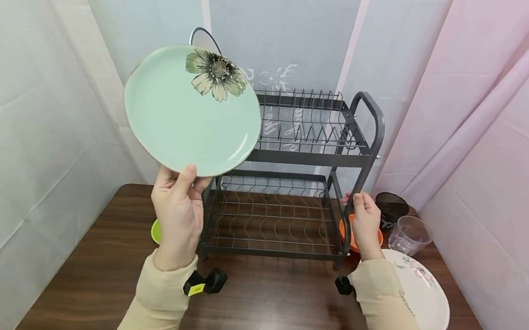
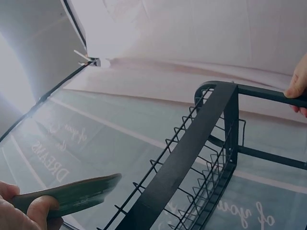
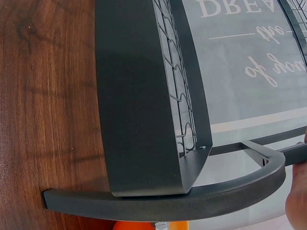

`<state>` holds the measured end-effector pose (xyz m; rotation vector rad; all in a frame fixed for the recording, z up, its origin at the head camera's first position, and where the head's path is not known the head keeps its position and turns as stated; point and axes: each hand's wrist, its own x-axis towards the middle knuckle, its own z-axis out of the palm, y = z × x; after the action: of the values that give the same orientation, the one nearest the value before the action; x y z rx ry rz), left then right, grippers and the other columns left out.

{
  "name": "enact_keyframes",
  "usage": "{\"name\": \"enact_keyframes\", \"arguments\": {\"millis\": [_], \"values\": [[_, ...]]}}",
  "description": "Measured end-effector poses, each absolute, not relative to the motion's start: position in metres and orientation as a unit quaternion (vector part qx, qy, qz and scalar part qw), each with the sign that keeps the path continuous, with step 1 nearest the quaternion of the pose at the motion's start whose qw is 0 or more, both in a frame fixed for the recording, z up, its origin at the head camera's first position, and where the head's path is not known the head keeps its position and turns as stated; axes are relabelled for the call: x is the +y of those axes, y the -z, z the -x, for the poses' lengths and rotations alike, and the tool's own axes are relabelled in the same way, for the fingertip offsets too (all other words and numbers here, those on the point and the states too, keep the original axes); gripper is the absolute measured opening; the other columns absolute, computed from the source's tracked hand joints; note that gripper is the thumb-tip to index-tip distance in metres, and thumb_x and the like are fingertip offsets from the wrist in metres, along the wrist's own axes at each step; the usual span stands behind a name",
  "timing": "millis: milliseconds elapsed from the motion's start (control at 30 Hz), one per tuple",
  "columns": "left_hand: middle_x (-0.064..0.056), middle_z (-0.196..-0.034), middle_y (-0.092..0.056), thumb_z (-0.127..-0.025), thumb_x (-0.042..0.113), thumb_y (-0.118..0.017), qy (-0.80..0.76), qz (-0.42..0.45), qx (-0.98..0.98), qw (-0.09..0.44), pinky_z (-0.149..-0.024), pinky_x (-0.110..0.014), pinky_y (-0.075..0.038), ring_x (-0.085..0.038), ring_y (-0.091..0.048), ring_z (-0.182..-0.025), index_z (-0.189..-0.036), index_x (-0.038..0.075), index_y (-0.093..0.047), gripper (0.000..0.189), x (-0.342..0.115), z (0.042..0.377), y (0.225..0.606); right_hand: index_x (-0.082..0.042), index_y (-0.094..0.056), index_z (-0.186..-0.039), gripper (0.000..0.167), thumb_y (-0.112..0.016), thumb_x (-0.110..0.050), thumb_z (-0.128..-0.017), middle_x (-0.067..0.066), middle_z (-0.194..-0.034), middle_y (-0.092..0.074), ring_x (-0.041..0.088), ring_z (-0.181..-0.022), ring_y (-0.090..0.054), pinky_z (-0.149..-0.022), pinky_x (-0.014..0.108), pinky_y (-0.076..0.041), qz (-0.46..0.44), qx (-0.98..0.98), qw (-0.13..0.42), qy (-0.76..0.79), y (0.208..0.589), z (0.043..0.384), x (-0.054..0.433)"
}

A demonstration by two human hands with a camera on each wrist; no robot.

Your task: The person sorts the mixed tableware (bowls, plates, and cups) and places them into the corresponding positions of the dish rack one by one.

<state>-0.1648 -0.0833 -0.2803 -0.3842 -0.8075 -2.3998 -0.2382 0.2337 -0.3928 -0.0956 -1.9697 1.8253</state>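
Note:
In the head view a pale mint plate [image 1: 185,122] with a dark flower print near its rim is held up by my left hand [image 1: 178,215], thumb on its face and fingers behind. The left wrist view shows this plate [image 2: 76,195] nearly edge-on, beside the rack's top tier. A black two-tier dish rack [image 1: 304,160] stands on the table. My right hand [image 1: 365,221] grips the rack's right upright between the tiers. Part of the rack's upper left is hidden behind the plate.
Right of the rack are an orange dish [image 1: 344,233], a dark cup [image 1: 392,207], a clear cup [image 1: 410,236] and a white floral plate [image 1: 426,300]. A green item [image 1: 156,231] shows at the rack's left. Curtains surround the brown table [image 1: 266,308].

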Motion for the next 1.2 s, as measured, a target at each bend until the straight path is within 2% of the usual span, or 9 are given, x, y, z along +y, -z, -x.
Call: {"name": "enact_keyframes", "arguments": {"millis": [67,167,500,833,933,1000,1100,1200], "values": [[-0.007,-0.08,-0.056,-0.085,-0.009,-0.057,0.895,0.151,-0.3,0.293,-0.066,-0.024,-0.056,-0.015,-0.064,-0.07,-0.094,-0.002,-0.062,0.012,-0.082,0.167,0.279,0.003,-0.062,-0.095,0.031,-0.045,-0.023,-0.096,-0.016,-0.073,-0.065,0.003,-0.077,-0.06,-0.075,0.023,-0.046,0.035,-0.712,0.226,-0.664,0.392,0.238,0.233],[-0.006,-0.078,-0.056,-0.085,-0.01,-0.057,0.886,0.158,-0.305,0.312,-0.066,-0.023,-0.056,-0.014,-0.064,-0.07,-0.094,-0.002,-0.062,0.013,-0.08,0.17,0.279,0.014,-0.056,-0.105,0.04,-0.044,-0.023,-0.096,-0.017,-0.072,-0.064,0.001,-0.078,-0.059,-0.076,0.023,-0.046,0.034,-0.712,0.226,-0.664,0.391,0.237,0.232],[-0.004,-0.075,-0.056,-0.083,-0.009,-0.06,0.834,0.153,-0.354,0.394,-0.07,-0.025,-0.056,-0.012,-0.063,-0.069,-0.095,-0.001,-0.064,0.015,-0.072,0.183,0.281,0.012,-0.057,-0.103,0.039,-0.046,-0.025,-0.095,-0.013,-0.074,-0.066,0.005,-0.081,-0.06,-0.076,0.023,-0.046,0.031,-0.709,0.222,-0.669,0.394,0.238,0.234],[0.0,-0.078,-0.059,-0.081,-0.005,-0.064,0.779,0.139,-0.408,0.456,-0.065,-0.022,-0.053,-0.009,-0.058,-0.067,-0.1,0.002,-0.067,0.02,-0.067,0.189,0.282,-0.005,-0.062,-0.092,0.026,-0.045,-0.025,-0.096,-0.014,-0.075,-0.065,0.004,-0.08,-0.06,-0.076,0.021,-0.046,0.036,-0.718,0.222,-0.659,0.392,0.237,0.233],[0.001,-0.076,-0.058,-0.081,-0.005,-0.064,0.766,0.137,-0.421,0.466,-0.062,-0.02,-0.05,-0.008,-0.055,-0.065,-0.102,0.003,-0.066,0.022,-0.066,0.191,0.283,-0.002,-0.062,-0.094,0.028,-0.045,-0.024,-0.096,-0.013,-0.076,-0.065,0.004,-0.08,-0.061,-0.075,0.02,-0.046,0.039,-0.716,0.221,-0.661,0.392,0.237,0.233],[0.002,-0.076,-0.057,-0.081,-0.004,-0.064,0.761,0.137,-0.426,0.469,-0.062,-0.02,-0.049,-0.008,-0.053,-0.064,-0.102,0.003,-0.066,0.022,-0.066,0.193,0.284,0.004,-0.06,-0.098,0.032,-0.045,-0.024,-0.096,-0.013,-0.076,-0.065,0.004,-0.08,-0.061,-0.075,0.02,-0.046,0.04,-0.716,0.222,-0.661,0.392,0.237,0.232],[0.0,-0.082,-0.059,-0.082,-0.003,-0.065,0.747,0.143,-0.44,0.478,-0.065,-0.021,-0.049,-0.01,-0.053,-0.071,-0.107,0.0,-0.065,0.025,-0.065,0.197,0.284,0.011,-0.057,-0.103,0.038,-0.044,-0.024,-0.097,-0.015,-0.075,-0.065,0.003,-0.079,-0.06,-0.075,0.019,-0.046,0.037,-0.716,0.223,-0.661,0.391,0.237,0.232],[-0.003,-0.098,-0.062,-0.082,-0.002,-0.064,0.72,0.153,-0.464,0.492,-0.075,-0.023,-0.051,-0.016,-0.056,-0.09,-0.117,-0.002,-0.061,0.035,-0.064,0.199,0.284,0.013,-0.056,-0.106,0.039,-0.044,-0.023,-0.097,-0.016,-0.073,-0.064,0.002,-0.078,-0.06,-0.075,0.019,-0.046,0.036,-0.716,0.223,-0.661,0.391,0.237,0.232]]}}
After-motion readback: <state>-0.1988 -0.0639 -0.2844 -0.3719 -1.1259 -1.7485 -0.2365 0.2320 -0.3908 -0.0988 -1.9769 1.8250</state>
